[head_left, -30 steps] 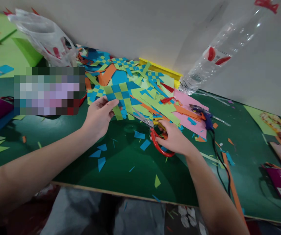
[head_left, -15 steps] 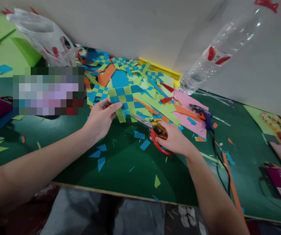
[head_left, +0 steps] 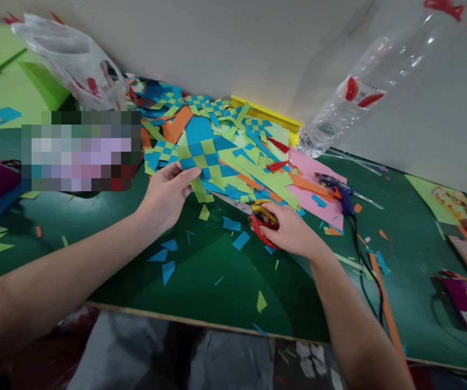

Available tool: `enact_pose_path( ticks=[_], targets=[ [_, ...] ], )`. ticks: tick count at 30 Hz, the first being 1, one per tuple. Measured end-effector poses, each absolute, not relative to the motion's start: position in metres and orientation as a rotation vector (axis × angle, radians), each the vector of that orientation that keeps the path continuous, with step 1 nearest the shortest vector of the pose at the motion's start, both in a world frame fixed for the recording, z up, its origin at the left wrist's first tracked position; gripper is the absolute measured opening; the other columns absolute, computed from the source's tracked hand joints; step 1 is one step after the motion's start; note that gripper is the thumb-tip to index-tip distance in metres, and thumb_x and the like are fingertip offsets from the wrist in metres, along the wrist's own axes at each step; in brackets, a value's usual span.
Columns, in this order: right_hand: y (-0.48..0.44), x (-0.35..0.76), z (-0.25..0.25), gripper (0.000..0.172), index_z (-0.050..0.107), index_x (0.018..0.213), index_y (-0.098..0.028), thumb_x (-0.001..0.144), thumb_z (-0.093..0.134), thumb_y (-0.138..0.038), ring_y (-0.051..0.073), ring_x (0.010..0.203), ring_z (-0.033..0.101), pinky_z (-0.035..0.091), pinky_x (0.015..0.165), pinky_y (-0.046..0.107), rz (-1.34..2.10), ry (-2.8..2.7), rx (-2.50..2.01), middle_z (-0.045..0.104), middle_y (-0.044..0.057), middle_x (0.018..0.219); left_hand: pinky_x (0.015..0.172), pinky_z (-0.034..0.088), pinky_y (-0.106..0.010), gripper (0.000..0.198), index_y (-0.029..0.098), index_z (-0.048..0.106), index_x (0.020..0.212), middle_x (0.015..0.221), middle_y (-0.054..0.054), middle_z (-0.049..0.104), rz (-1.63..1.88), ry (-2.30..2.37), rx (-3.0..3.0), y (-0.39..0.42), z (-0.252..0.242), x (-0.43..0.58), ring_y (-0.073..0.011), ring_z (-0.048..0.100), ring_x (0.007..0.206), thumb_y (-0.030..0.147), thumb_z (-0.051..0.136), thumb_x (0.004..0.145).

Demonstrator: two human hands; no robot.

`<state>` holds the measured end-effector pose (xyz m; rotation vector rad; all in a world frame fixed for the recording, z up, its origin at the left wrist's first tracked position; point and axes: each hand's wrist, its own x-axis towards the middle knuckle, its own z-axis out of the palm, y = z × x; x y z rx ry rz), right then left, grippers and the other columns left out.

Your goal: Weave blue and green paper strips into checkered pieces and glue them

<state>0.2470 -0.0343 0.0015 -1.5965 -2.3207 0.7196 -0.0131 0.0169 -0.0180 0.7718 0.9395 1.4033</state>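
Between thumb and fingers, my left hand (head_left: pixel 166 192) pinches a woven paper piece (head_left: pixel 206 157) of blue and light-green strips. Its strip ends hang out to the right and below. My right hand (head_left: pixel 288 225) grips a pair of scissors (head_left: pixel 245 206) with one yellow and one red handle. Their blades point left, close to the lower strip ends, and look nearly closed. Just under the blades lies a small green paper offcut (head_left: pixel 204 212). Blue offcuts (head_left: pixel 240 240) are scattered on the green tabletop (head_left: pixel 225 287) below the scissors.
Behind my hands spreads a heap of woven pieces and strips (head_left: pixel 217 111). A clear plastic bottle (head_left: pixel 363 92) leans by the wall. On the right, a blue glue gun (head_left: pixel 344 197) rests on pink paper (head_left: pixel 323 208), its cord trailing forward. A plastic bag (head_left: pixel 71 59) stands at back left.
A green strip end has been cut off and lies below the blades. The scissor handles have come together, and the woven piece has shifted slightly left.
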Motion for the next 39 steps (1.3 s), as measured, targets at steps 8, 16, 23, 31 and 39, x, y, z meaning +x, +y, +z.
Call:
enact_pose_path(
  ticks=[8, 16, 23, 31, 39],
  targets=[
    [-0.034, 0.246, 0.001, 0.024, 0.059, 0.102, -0.020, 0.084, 0.055, -0.034, 0.018, 0.081, 0.055, 0.042, 0.074, 0.035, 0.728, -2.305, -1.554, 0.064, 0.008, 0.100, 0.057, 0.036, -0.023, 0.024, 0.019, 0.059, 0.078, 0.078, 0.005, 0.063, 1.437, 0.997, 0.642, 0.016, -0.012, -0.012, -0.0073, 0.054, 0.070, 0.011, 0.080, 0.069],
    [-0.035, 0.245, 0.001, 0.036, 0.054, 0.106, -0.018, 0.077, 0.061, -0.039, 0.018, 0.077, 0.051, 0.040, 0.076, 0.038, 0.629, -2.329, -1.637, 0.058, 0.006, 0.092, 0.066, 0.042, -0.024, 0.022, 0.016, 0.063, 0.084, 0.079, 0.003, 0.064, 1.446, 1.017, 0.709, 0.015, -0.011, -0.012, -0.0088, 0.057, 0.073, 0.013, 0.079, 0.071],
    [-0.035, 0.244, 0.002, 0.035, 0.052, 0.104, -0.018, 0.077, 0.060, -0.040, 0.019, 0.081, 0.051, 0.039, 0.084, 0.042, 0.586, -2.351, -1.634, 0.058, 0.006, 0.095, 0.070, 0.044, -0.026, 0.018, 0.017, 0.067, 0.083, 0.085, 0.001, 0.068, 1.427, 1.067, 0.811, 0.017, -0.021, -0.015, -0.0102, 0.059, 0.075, 0.020, 0.081, 0.071],
    [-0.037, 0.241, 0.003, 0.030, 0.053, 0.098, -0.019, 0.076, 0.062, -0.037, 0.019, 0.080, 0.052, 0.039, 0.084, 0.041, 0.600, -2.373, -1.602, 0.059, 0.006, 0.092, 0.087, 0.047, -0.032, 0.021, 0.017, 0.072, 0.087, 0.080, 0.000, 0.069, 1.299, 1.047, 0.899, 0.016, -0.024, -0.014, -0.0143, 0.062, 0.081, 0.023, 0.082, 0.069],
    [-0.038, 0.240, 0.005, 0.025, 0.057, 0.099, -0.019, 0.079, 0.061, -0.034, 0.019, 0.083, 0.054, 0.039, 0.083, 0.039, 0.640, -2.390, -1.574, 0.063, 0.005, 0.094, 0.083, 0.050, -0.030, 0.023, 0.019, 0.070, 0.072, 0.074, 0.001, 0.069, 1.291, 1.097, 0.902, 0.016, -0.026, -0.012, -0.0144, 0.064, 0.076, 0.026, 0.087, 0.060]
  ],
)
